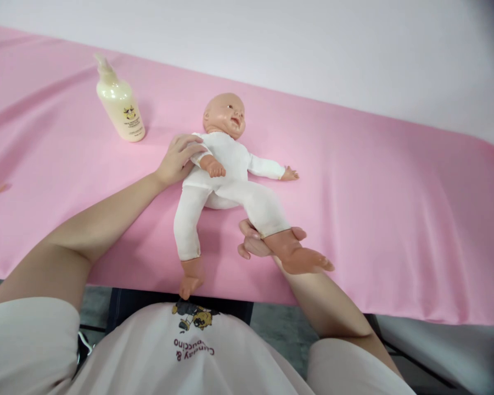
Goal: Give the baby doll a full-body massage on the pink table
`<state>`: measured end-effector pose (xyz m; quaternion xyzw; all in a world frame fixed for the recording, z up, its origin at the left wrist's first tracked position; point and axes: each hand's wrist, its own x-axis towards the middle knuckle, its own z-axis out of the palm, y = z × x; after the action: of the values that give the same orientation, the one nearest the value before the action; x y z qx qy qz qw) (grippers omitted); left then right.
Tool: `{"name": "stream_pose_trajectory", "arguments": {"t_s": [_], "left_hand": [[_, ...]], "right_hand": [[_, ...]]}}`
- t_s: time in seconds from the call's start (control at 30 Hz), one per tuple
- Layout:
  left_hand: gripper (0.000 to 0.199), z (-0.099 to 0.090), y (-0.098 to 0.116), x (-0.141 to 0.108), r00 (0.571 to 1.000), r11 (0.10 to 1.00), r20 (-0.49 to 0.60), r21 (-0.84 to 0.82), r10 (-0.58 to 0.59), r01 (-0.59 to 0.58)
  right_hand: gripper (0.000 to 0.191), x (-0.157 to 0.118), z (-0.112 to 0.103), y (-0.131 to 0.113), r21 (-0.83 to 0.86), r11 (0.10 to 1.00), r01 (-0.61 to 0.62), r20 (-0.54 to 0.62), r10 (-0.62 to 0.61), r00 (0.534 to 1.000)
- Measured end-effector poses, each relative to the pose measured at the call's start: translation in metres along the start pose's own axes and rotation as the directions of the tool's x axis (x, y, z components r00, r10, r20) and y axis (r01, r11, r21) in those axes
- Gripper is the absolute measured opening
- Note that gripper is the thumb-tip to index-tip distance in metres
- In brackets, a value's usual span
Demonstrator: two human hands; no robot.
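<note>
A baby doll [230,159] with a bald head and a white cloth body lies on its back on the pink cloth, head away from me. My left hand [178,159] rests against the doll's shoulder and upper arm on the left side, its fingers curved over the white sleeve. From below, my right hand [257,241] is wrapped round the lower leg on the right side, close to the ankle, with part of the hand hidden behind the leg. The other leg hangs toward the near table edge.
A pump bottle [121,107] of pale yellow liquid stands at the back left. The pink cloth [379,219] covers the table. A small brownish spot [2,187] shows at the far left. Beyond is a white surface [313,44].
</note>
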<state>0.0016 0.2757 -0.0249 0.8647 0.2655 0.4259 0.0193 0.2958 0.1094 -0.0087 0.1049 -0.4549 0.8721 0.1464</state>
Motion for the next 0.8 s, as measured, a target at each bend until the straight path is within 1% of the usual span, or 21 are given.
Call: {"name": "stream_pose_trajectory", "arguments": {"t_s": [0.07,0.1,0.13,0.2,0.27,0.4,0.5,0.57,0.7,0.8], "left_hand": [[0.030,-0.001,0.001,0.001,1.000,1.000,0.001,0.005,-0.007,0.007],[0.031,-0.001,0.002,0.001,1.000,1.000,0.004,0.007,-0.016,0.016],[0.031,-0.001,0.002,0.001,1.000,1.000,0.010,0.009,-0.027,0.027],[0.030,-0.001,0.003,0.002,0.999,0.999,0.022,0.011,-0.047,0.047],[0.030,-0.002,0.003,0.002,0.998,0.999,0.024,0.008,-0.054,0.054],[0.030,-0.002,0.004,0.002,0.998,0.998,0.024,0.013,-0.065,0.065],[0.031,-0.002,0.004,0.002,0.998,0.998,0.028,0.011,-0.065,0.065],[0.031,-0.002,0.004,0.002,0.998,0.998,0.029,0.007,-0.058,0.058],[0.030,-0.001,0.002,0.001,0.999,0.999,0.019,0.010,-0.038,0.038],[0.030,0.000,0.001,0.001,1.000,1.000,0.008,0.002,-0.029,0.029]], "right_hand": [[0.048,0.004,0.002,0.003,-0.005,0.991,0.133,0.024,-0.133,0.991],[0.048,0.005,0.003,0.004,-0.011,0.985,0.174,0.025,-0.174,0.984],[0.048,0.006,0.004,0.004,-0.015,0.983,0.181,0.017,-0.181,0.983],[0.051,0.008,0.004,0.005,-0.014,0.988,0.154,-0.003,-0.154,0.988],[0.056,0.010,0.003,0.006,0.001,0.989,0.146,-0.004,-0.146,0.989],[0.070,0.016,0.001,0.006,0.020,0.974,0.226,0.059,-0.227,0.972],[0.079,0.018,0.000,0.005,0.016,0.975,0.222,0.072,-0.223,0.972],[0.078,0.019,0.001,0.003,0.013,0.976,0.218,0.062,-0.218,0.974],[0.066,0.019,0.004,-0.005,-0.006,0.982,0.188,0.073,-0.187,0.980],[0.065,0.020,0.008,-0.009,-0.010,0.982,0.189,0.047,-0.188,0.981]]}}
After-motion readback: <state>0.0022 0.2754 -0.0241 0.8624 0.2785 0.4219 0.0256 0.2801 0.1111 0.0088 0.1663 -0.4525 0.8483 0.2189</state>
